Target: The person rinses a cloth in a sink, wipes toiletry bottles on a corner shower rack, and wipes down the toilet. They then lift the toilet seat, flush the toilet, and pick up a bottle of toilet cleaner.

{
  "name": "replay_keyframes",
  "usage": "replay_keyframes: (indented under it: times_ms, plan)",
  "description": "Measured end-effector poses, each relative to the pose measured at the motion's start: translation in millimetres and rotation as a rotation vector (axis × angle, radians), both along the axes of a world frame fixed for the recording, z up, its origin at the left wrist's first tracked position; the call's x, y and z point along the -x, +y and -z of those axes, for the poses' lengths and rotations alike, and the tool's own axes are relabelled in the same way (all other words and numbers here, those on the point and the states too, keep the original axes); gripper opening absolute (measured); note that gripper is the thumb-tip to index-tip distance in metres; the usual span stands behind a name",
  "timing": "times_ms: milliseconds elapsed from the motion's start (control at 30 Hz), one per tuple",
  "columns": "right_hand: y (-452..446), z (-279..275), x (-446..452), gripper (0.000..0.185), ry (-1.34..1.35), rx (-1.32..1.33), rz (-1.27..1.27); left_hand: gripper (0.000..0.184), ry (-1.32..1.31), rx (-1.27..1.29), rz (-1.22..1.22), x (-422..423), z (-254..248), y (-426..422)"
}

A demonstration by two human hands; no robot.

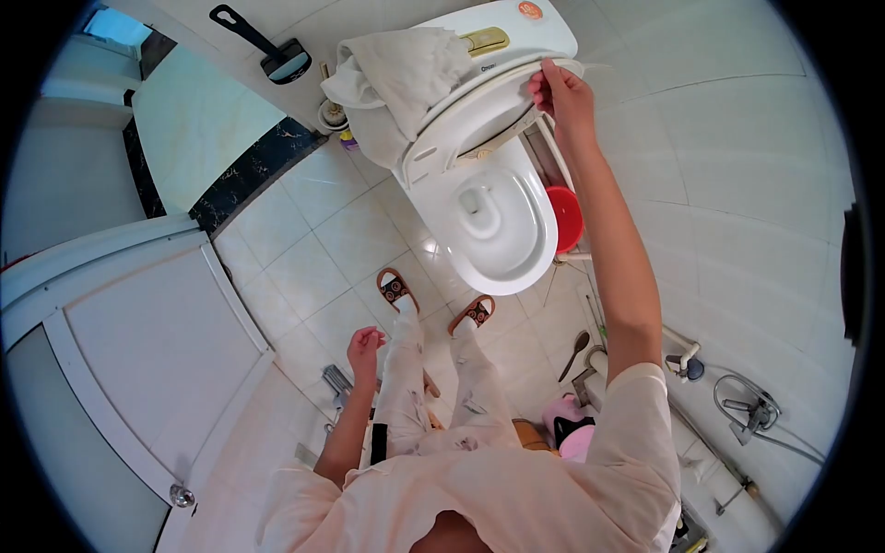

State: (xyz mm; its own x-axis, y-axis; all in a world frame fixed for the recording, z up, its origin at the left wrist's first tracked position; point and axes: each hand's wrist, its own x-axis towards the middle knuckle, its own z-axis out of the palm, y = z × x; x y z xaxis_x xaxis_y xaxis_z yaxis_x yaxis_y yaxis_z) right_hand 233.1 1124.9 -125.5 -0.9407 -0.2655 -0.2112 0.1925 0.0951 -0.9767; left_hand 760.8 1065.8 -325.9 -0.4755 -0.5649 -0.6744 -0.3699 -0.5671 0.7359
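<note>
In front of me stands a white toilet (502,253) with its bowl uncovered. Its lid (489,115) is raised toward the tank, and my right hand (564,97) is at the lid's upper right edge, fingers curled and closed on it. Whether the fingers also take in the seat ring, I cannot tell. A pale cloth (406,74) is draped over the tank's left side, next to the gold flush button (486,41). My left hand (366,343) hangs low by my left leg, its fingers loosely curled, with nothing visible in them.
A red bucket (564,219) stands right of the bowl. A black-handled brush (267,51) hangs on the wall at upper left. To the left is a white door (157,341); to the right, a shower hose (756,410). My slippered feet (396,290) are on the tiles.
</note>
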Motion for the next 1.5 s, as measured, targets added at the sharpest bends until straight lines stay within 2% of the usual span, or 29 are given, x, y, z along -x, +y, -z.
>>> replay_keyframes:
  times_ms: [400,567,633,733,833,967,1067,1100,1233,1333,1400,1500]
  plan:
    - [-1.2,4.5,4.2,0.027,-0.012,0.015,-0.046,0.012,0.016,0.012,0.017,-16.4,9.8,9.0]
    - [17.0,6.3,-23.4,0.031,-0.025,0.059,-0.240,0.027,-0.052,0.029,-0.004,-25.8,11.4,20.2]
    - [31.9,15.1,-37.1,0.034,-0.017,0.053,-0.263,0.030,-0.069,0.023,-0.015,-31.0,17.2,21.3]
    - [66.9,57.1,-61.6,0.036,-0.089,0.025,-0.246,0.033,-0.096,0.078,0.013,-44.3,22.5,29.8]
    - [114.2,96.0,-98.4,0.035,-0.200,-0.055,-0.254,0.033,-0.241,0.158,-0.028,-55.1,23.7,58.0]
    - [168.5,73.0,-114.7,0.028,-0.220,-0.104,-0.290,0.025,-0.251,0.176,-0.025,-78.5,40.6,115.4]
    - [191.5,41.5,-100.1,0.027,-0.183,-0.102,-0.298,0.018,-0.182,0.153,-0.103,-58.8,34.0,147.9]
    - [195.9,28.2,-98.3,0.026,-0.156,-0.140,-0.281,0.011,-0.158,0.129,-0.065,-52.2,38.5,149.5]
    - [231.7,24.3,-104.1,0.024,-0.198,-0.155,-0.300,0.009,-0.019,0.430,0.151,32.7,15.7,111.9]
    - [277.7,72.9,-136.1,0.020,-0.160,-0.140,-0.407,0.012,0.072,0.572,0.149,120.7,-21.9,63.9]
    - [301.0,91.9,-166.7,0.018,-0.216,-0.167,-0.378,0.012,0.097,0.651,0.209,173.6,-76.9,45.7]
    - [303.3,116.0,-185.3,0.016,-0.308,-0.229,-0.272,0.011,0.162,0.708,0.262,205.2,-77.5,44.1]
